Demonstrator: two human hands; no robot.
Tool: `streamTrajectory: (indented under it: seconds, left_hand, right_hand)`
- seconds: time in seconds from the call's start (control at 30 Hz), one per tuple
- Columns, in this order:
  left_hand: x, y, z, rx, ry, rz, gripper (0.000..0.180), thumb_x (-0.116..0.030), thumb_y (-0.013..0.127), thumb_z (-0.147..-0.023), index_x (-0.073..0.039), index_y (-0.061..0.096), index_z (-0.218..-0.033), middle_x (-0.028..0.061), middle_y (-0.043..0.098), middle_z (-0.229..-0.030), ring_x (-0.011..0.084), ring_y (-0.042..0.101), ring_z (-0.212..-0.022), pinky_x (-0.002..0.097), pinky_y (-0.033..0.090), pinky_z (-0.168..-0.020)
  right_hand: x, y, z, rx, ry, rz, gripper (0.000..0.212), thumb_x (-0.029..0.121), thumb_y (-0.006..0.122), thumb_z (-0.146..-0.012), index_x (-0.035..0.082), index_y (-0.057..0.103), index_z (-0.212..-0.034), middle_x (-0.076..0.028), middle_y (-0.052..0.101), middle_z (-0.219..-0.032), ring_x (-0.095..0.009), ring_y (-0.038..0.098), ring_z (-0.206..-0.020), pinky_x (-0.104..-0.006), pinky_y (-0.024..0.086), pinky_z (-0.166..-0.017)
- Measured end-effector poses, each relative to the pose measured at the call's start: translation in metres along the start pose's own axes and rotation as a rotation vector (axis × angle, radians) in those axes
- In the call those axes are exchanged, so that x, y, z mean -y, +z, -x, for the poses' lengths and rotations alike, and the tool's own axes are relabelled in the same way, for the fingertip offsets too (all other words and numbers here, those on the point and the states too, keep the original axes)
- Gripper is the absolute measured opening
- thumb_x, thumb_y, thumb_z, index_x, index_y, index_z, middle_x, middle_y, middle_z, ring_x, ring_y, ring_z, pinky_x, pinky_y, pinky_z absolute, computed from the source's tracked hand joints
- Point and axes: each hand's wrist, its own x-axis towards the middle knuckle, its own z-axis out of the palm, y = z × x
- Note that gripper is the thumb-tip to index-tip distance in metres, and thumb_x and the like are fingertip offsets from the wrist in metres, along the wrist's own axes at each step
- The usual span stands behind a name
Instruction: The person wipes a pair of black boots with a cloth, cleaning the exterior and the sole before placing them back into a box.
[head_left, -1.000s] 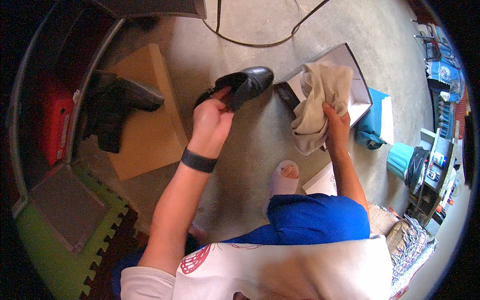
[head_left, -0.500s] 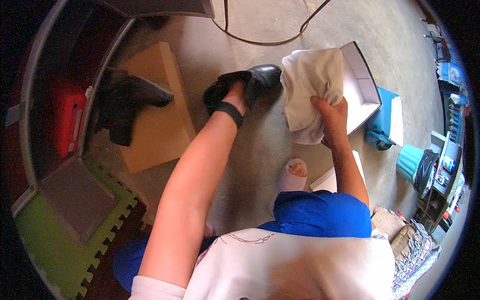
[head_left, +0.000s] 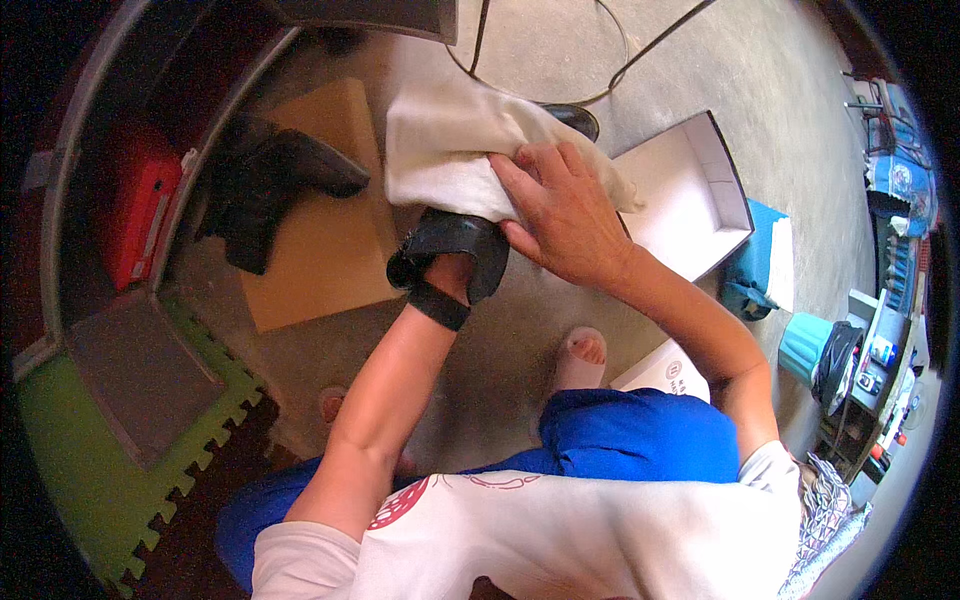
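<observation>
My left hand (head_left: 452, 270) is pushed into the opening of a black boot (head_left: 458, 236) and holds it up above the floor; its fingers are hidden inside. A black band circles that wrist. White cloth (head_left: 440, 140) lies over most of the boot, whose dark shiny toe shows past the far edge. My right hand (head_left: 568, 215) grips the cloth from above and presses it onto the boot, fingers bent into the fabric. Another black boot (head_left: 285, 185) lies on a brown cardboard box (head_left: 330, 270) to the left.
An open white box (head_left: 670, 220) stands on the right, with a blue container (head_left: 755, 260) beside it. Farther right is a turquoise bin (head_left: 805, 345) with a black bag. A red case (head_left: 145, 220) and green foam mat (head_left: 75, 450) are at left. A metal ring stand (head_left: 610, 85) stands ahead.
My right hand has brought the cloth leftward from beside the white box onto the boot. My left hand and the boot have drawn slightly nearer to me.
</observation>
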Motion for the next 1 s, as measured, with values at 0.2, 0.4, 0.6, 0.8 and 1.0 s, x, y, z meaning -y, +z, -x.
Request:
streamTrajectory:
  seconds: [0.2,0.4,0.6,0.8,1.0]
  left_hand:
    - [-0.011,-0.002,0.014,0.046,-0.035,-0.324,0.042,-0.024,0.041,-0.093,0.001,0.043,-0.128,0.0168,0.048,-0.129,0.0264,0.046,-0.119,0.038,0.038,-0.099]
    - [-0.023,-0.002,0.015,0.135,0.007,-0.486,0.043,-0.023,0.04,-0.093,0.0,0.041,-0.129,0.0173,0.047,-0.129,0.0274,0.045,-0.119,0.0377,0.038,-0.099]
    - [-0.032,-0.006,0.02,0.235,0.041,-0.637,0.044,-0.022,0.04,-0.093,0.0,0.039,-0.131,0.0178,0.046,-0.129,0.0284,0.045,-0.119,0.0374,0.037,-0.099]
    - [-0.026,-0.008,0.014,0.245,0.021,-0.676,0.044,-0.022,0.04,-0.092,0.0,0.039,-0.131,0.0181,0.046,-0.129,0.029,0.044,-0.119,0.0376,0.037,-0.099]
    - [-0.017,-0.012,0.021,0.132,-0.041,-0.587,0.044,-0.022,0.04,-0.092,0.0,0.039,-0.131,0.0182,0.047,-0.129,0.0294,0.045,-0.119,0.0384,0.037,-0.1]
  right_hand:
    - [-0.01,0.0,-0.014,-0.065,-0.101,0.245,0.084,0.021,0.073,-0.06,0.026,0.038,-0.136,-0.015,0.037,-0.136,-0.036,0.041,-0.115,-0.049,0.036,-0.09]
    - [-0.026,0.02,-0.009,-0.199,-0.163,-0.036,0.074,0.015,0.072,-0.058,0.023,0.048,-0.128,-0.013,0.052,-0.115,-0.034,0.048,-0.098,-0.0432,0.041,-0.082]
    - [-0.012,0.025,-0.005,-0.298,-0.286,0.072,0.045,0.017,0.065,-0.065,0.021,0.057,-0.109,-0.008,0.053,-0.092,-0.028,0.05,-0.082,-0.0377,0.045,-0.067]
    - [-0.067,-0.023,-0.018,-0.515,0.116,0.368,0.042,0.014,0.064,-0.066,0.018,0.058,-0.107,-0.01,0.055,-0.091,-0.031,0.051,-0.084,-0.0407,0.045,-0.068]
    - [-0.052,-0.016,-0.01,-0.461,0.0,0.196,0.044,0.014,0.067,-0.066,0.015,0.061,-0.109,-0.013,0.057,-0.094,-0.033,0.05,-0.09,-0.0421,0.044,-0.078]
